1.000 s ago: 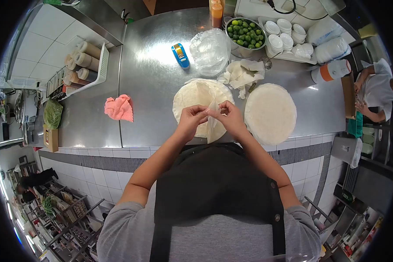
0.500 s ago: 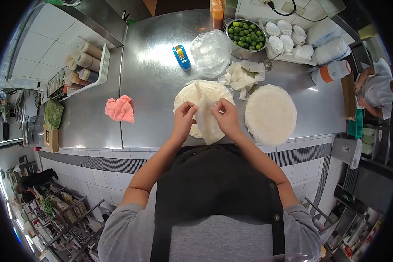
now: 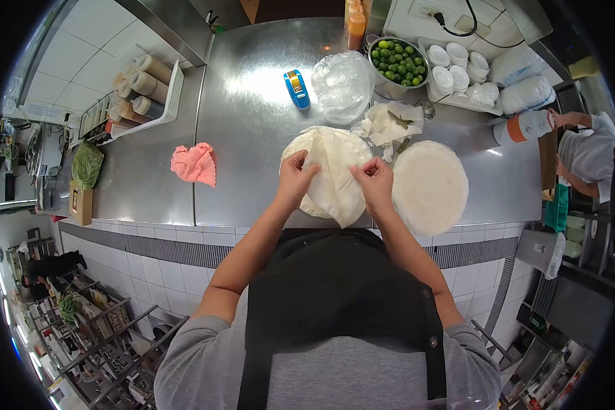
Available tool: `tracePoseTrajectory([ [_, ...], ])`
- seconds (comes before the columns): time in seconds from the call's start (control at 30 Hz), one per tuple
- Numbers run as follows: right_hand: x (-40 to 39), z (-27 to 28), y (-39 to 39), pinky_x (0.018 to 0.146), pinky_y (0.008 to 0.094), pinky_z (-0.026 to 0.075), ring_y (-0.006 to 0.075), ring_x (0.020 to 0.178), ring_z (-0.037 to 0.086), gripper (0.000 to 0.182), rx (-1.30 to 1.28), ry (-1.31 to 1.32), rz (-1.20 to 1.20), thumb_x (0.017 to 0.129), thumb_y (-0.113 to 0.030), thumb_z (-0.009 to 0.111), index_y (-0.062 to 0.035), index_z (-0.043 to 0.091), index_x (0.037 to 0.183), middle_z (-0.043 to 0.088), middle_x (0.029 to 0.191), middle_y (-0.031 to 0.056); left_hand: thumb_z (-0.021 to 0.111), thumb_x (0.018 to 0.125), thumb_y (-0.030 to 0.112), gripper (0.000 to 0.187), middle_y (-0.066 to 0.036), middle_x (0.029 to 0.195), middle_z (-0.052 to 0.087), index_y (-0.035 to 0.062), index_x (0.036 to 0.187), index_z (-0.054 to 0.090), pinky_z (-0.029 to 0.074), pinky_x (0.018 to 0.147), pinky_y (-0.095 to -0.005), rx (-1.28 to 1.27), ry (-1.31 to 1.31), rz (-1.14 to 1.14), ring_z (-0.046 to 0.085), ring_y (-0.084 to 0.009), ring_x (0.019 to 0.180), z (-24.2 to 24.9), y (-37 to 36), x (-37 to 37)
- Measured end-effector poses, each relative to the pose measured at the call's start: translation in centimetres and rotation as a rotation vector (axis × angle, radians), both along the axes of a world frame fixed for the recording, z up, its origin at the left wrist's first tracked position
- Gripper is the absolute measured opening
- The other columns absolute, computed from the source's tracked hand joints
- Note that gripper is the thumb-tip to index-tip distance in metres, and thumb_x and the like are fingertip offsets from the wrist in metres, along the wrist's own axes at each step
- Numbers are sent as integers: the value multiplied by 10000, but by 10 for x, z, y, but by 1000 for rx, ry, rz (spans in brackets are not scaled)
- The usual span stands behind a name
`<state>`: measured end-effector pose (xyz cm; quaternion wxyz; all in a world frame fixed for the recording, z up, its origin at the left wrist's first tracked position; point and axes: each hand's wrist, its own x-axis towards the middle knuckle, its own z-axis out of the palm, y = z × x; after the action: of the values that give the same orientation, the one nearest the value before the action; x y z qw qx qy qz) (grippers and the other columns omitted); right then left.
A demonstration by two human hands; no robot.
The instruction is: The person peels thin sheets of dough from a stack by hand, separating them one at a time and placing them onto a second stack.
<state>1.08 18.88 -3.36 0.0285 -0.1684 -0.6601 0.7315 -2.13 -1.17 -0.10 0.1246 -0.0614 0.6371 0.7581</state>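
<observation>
A thin, pale round wrapper (image 3: 335, 181) is stretched between my two hands, folded and tapering to a point near the counter's front edge. My left hand (image 3: 296, 180) pinches its left side, and my right hand (image 3: 375, 184) pinches its right side. Beneath it lies a stack of similar wrappers (image 3: 352, 139), partly covered by the held sheet and my fingers. A second round stack of wrappers (image 3: 430, 188) rests just right of my right hand. Torn wrapper scraps (image 3: 388, 126) with some dark green pieces sit behind the stacks.
Behind are a blue tape dispenser (image 3: 296, 90), a clear plastic bag (image 3: 343, 87), a bowl of small green limes (image 3: 398, 65) and white cups (image 3: 451, 72). A pink cloth (image 3: 194, 165) lies left. At far right, another person's hand (image 3: 566, 119) is at a white-and-orange bottle (image 3: 523, 128).
My hands have moved apart, spreading the wrapper wider between them. The whole view has shifted slightly. The other person's hand has come up to the white-and-orange bottle.
</observation>
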Motion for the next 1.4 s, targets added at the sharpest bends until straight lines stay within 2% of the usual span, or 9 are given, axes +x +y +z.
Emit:
tracePoseTrajectory([
  [0.13, -8, 56, -5, 688, 249, 500, 82, 763, 627, 215, -205, -128, 138, 852, -101, 788, -33, 595, 918, 685, 856, 46, 696, 852, 35, 247, 60, 692, 509, 81, 712, 498, 337, 557, -238, -154, 98, -124, 426, -23, 627, 5, 14, 10],
  [0.2, -20, 54, -2, 672, 259, 503, 106, 690, 606, 248, 335, -44, 204, 866, -198, 773, -5, 620, 897, 688, 847, 42, 702, 867, 46, 210, 46, 729, 554, 76, 749, 531, 380, 581, -236, -143, 97, -154, 471, -28, 649, 5, 16, 12],
  [0.27, -27, 55, 0, 698, 271, 509, 128, 744, 640, 264, 264, -58, 244, 904, -232, 740, 5, 644, 967, 704, 869, 69, 708, 883, 57, 174, 33, 767, 599, 71, 785, 564, 423, 605, -234, -131, 98, -189, 517, -34, 672, 7, 23, 13],
  [0.33, -28, 49, -3, 723, 283, 515, 150, 798, 675, 299, 191, -69, 291, 941, -266, 707, 15, 667, 1038, 720, 891, 96, 704, 909, 78, 282, 49, 720, 526, 91, 729, 488, 407, 628, -229, 13, 56, 121, 476, -27, 681, 20, 34, 14],
  [0.4, -26, 30, -11, 693, 296, 501, 160, 729, 634, 344, 496, 156, 3, 963, -272, 679, 62, 659, 1045, 698, 819, 127, 707, 913, 82, 285, 43, 744, 552, 102, 737, 485, 420, 633, -230, 103, -62, 196, 491, -33, 686, 18, 25, 9],
  [0.63, -21, 29, 32, 649, 332, 469, 164, 666, 539, 313, 646, 32, -14, 976, -249, 659, 63, 646, 993, 659, 763, 168, 704, 938, 95, 197, -59, 889, 696, 91, 835, 536, 565, 678, -311, 238, -80, 365, 657, -129, 760, -25, -7, 6],
  [0.7, -17, 29, 45, 560, 358, 397, 266, 588, 343, 334, 605, 232, -154, 962, -238, 673, 29, 515, 837, 465, 653, 208, 708, 939, 99, 237, -49, 873, 690, 103, 807, 510, 556, 671, -299, 287, -81, 387, 648, -119, 753, -23, -11, 5],
  [1.07, 12, 83, 119, 507, 296, 303, 101, 601, 289, 393, 772, 110, -151, 966, -202, 677, 26, 440, 750, 302, 631, 78, 728, 913, 107, 480, 50, 693, 289, 101, 699, 299, 250, 558, -290, -358, 254, 390, 265, -95, 664, -52, -27, 2],
  [1.4, 19, 118, 188, 582, 267, 367, 115, 661, 350, 318, 891, 57, -197, 961, -189, 680, 52, 532, 815, 377, 657, 87, 710, 917, 139, 438, -35, 663, 271, 30, 723, 334, 294, 560, -344, -616, 214, 385, 270, -165, 644, -89, -20, 18],
])
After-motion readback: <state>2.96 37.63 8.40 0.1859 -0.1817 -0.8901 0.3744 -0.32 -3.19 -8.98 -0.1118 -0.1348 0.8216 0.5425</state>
